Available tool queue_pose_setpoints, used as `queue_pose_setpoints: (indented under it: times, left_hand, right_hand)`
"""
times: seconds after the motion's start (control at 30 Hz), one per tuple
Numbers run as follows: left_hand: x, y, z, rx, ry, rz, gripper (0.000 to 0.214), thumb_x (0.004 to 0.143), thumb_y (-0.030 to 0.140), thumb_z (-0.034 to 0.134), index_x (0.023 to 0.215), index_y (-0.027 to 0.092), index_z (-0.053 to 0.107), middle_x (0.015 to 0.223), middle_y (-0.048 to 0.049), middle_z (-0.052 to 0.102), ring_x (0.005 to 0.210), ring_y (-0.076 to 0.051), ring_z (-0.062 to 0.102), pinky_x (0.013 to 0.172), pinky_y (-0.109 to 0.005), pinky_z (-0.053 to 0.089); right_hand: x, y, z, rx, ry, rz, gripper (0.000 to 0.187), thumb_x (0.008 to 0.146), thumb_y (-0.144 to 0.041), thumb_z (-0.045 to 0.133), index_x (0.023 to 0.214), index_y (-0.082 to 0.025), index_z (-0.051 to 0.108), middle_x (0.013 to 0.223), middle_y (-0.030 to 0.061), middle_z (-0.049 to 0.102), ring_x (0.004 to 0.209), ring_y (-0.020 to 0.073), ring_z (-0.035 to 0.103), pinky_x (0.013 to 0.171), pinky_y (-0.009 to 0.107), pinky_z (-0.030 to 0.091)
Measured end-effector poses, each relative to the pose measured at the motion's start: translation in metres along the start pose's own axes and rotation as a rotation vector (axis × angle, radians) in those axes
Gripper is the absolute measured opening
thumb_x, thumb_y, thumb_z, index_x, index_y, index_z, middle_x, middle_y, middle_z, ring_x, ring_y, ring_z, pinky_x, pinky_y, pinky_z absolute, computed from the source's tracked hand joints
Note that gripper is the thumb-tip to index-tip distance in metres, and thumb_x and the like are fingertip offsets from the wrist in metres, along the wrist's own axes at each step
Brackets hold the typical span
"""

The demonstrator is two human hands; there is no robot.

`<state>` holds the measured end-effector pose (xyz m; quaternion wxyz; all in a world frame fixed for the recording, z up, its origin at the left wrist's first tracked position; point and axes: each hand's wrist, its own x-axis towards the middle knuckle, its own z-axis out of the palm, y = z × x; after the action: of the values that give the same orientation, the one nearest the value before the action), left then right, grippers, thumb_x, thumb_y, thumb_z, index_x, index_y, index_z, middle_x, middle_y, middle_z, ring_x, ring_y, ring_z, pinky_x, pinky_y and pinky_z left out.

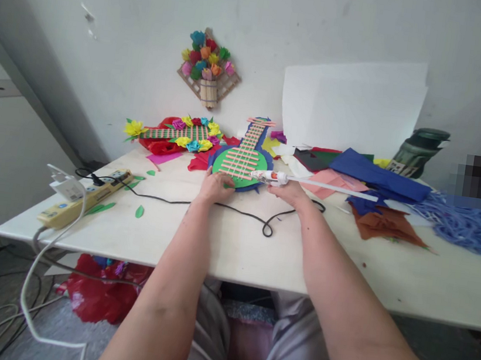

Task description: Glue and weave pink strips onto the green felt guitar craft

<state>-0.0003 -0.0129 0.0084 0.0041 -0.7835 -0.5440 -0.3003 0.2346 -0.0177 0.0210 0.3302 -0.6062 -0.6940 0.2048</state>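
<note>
A craft guitar [250, 156] of green and blue paper, with thin wooden sticks laid crosswise and lengthwise, lies on the table in front of me. My left hand [215, 187] grips its lower left edge with curled fingers. In my right hand [287, 191] is a white hot glue gun [273, 177], its nozzle pointing left over the guitar's body, close to the lowest stick. A long glue stick [337, 188] juts out from its back end. The gun's handle is mostly hidden by the hand.
A flower-trimmed guitar [180, 133] lies at the back left. The power strip [87, 198] sits left, and a black cord [162, 199] loops across the table [252, 258]. Coloured paper [378, 173], blue shredded strips [474, 225] and a green bottle [420, 153] stand or lie right.
</note>
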Motion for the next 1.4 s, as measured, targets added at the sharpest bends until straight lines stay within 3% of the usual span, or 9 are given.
queue_pose_setpoints:
  times: [0.27, 0.43, 0.5, 0.6, 0.67, 0.77, 0.9, 1.07, 1.4]
  left_hand:
    - [0.002, 0.008, -0.005, -0.025, 0.157, -0.004, 0.014, 0.068, 0.024, 0.059, 0.077, 0.02, 0.069, 0.096, -0.0059, 0.067, 0.095, -0.022, 0.057, 0.093, -0.035, 0.034]
    - [0.002, 0.025, -0.011, -0.138, 0.331, -0.379, 0.025, 0.075, 0.035, 0.052, 0.06, 0.017, 0.062, 0.066, -0.0077, 0.064, 0.07, -0.02, 0.061, 0.066, -0.028, 0.043]
    - [0.001, 0.034, -0.01, -0.4, 0.219, -0.523, 0.035, 0.078, 0.036, 0.048, 0.05, 0.016, 0.055, 0.048, -0.0061, 0.057, 0.049, -0.015, 0.055, 0.051, -0.025, 0.041]
    - [0.0, 0.046, -0.005, -0.837, -0.154, -0.676, 0.027, 0.075, 0.028, 0.055, 0.052, 0.013, 0.055, 0.045, -0.0052, 0.056, 0.035, -0.01, 0.048, 0.039, -0.022, 0.037]
    - [0.0, 0.054, 0.0, -1.093, -0.303, -0.754, 0.015, 0.075, 0.02, 0.057, 0.063, 0.01, 0.058, 0.052, -0.0083, 0.061, 0.041, -0.012, 0.055, 0.042, -0.02, 0.042]
    - [0.002, 0.06, 0.008, -1.439, -0.272, -0.851, 0.01, 0.079, 0.006, 0.049, 0.083, 0.006, 0.059, 0.064, -0.0123, 0.065, 0.061, -0.017, 0.066, 0.058, -0.022, 0.053]
    - [0.006, 0.065, 0.016, -1.639, -0.14, -0.981, 0.021, 0.081, 0.0, 0.043, 0.099, 0.002, 0.055, 0.078, -0.0162, 0.066, 0.075, -0.019, 0.068, 0.064, -0.022, 0.055]
    - [0.009, 0.068, 0.02, -1.782, -0.041, -1.056, 0.029, 0.081, -0.001, 0.045, 0.109, 0.001, 0.05, 0.098, -0.0215, 0.063, 0.092, -0.026, 0.064, 0.067, -0.026, 0.058]
    - [0.014, 0.067, 0.022, -1.785, 0.097, -1.068, 0.027, 0.085, 0.002, 0.038, 0.108, 0.004, 0.051, 0.091, -0.019, 0.065, 0.09, -0.025, 0.065, 0.065, -0.027, 0.058]
  right_hand:
    - [0.011, 0.009, 0.008, 0.183, 0.094, 0.091, 0.026, 0.07, -0.036, 0.059, 0.082, -0.014, 0.064, 0.058, 0.0014, 0.062, 0.045, 0.0091, 0.053, 0.044, 0.018, 0.042]
    - [0.015, 0.014, 0.013, 0.289, 0.166, 0.074, 0.029, 0.07, -0.04, 0.06, 0.083, -0.015, 0.064, 0.058, 0.0006, 0.061, 0.043, 0.0087, 0.052, 0.041, 0.018, 0.042]
    - [0.015, 0.014, 0.013, 0.316, 0.193, 0.072, 0.03, 0.07, -0.042, 0.06, 0.083, -0.015, 0.064, 0.057, 0.0002, 0.06, 0.042, 0.0082, 0.051, 0.041, 0.018, 0.042]
    - [0.015, 0.013, 0.011, 0.348, 0.221, 0.07, 0.03, 0.071, -0.043, 0.059, 0.081, -0.015, 0.064, 0.055, -0.0005, 0.059, 0.04, 0.0073, 0.05, 0.041, 0.017, 0.042]
    - [0.015, 0.013, 0.01, 0.359, 0.228, 0.073, 0.029, 0.071, -0.043, 0.059, 0.08, -0.015, 0.063, 0.054, -0.0009, 0.059, 0.04, 0.0071, 0.049, 0.041, 0.017, 0.042]
    - [0.015, 0.011, 0.011, 0.381, 0.239, 0.063, 0.028, 0.07, -0.041, 0.06, 0.08, -0.015, 0.063, 0.054, -0.0012, 0.058, 0.04, 0.0072, 0.049, 0.04, 0.017, 0.041]
    - [0.011, 0.005, 0.009, 0.407, 0.257, 0.052, 0.027, 0.07, -0.039, 0.06, 0.081, -0.015, 0.063, 0.057, -0.0006, 0.058, 0.043, 0.0071, 0.049, 0.039, 0.016, 0.04]
    - [0.008, 0.0, 0.007, 0.394, 0.232, 0.077, 0.027, 0.071, -0.038, 0.059, 0.082, -0.014, 0.063, 0.06, 0.0005, 0.059, 0.044, 0.0067, 0.05, 0.038, 0.015, 0.038]
    - [0.01, 0.004, 0.006, 0.256, 0.225, 0.114, 0.033, 0.068, -0.049, 0.057, 0.078, -0.017, 0.063, 0.054, -0.0006, 0.058, 0.046, 0.0103, 0.051, 0.044, 0.019, 0.04]
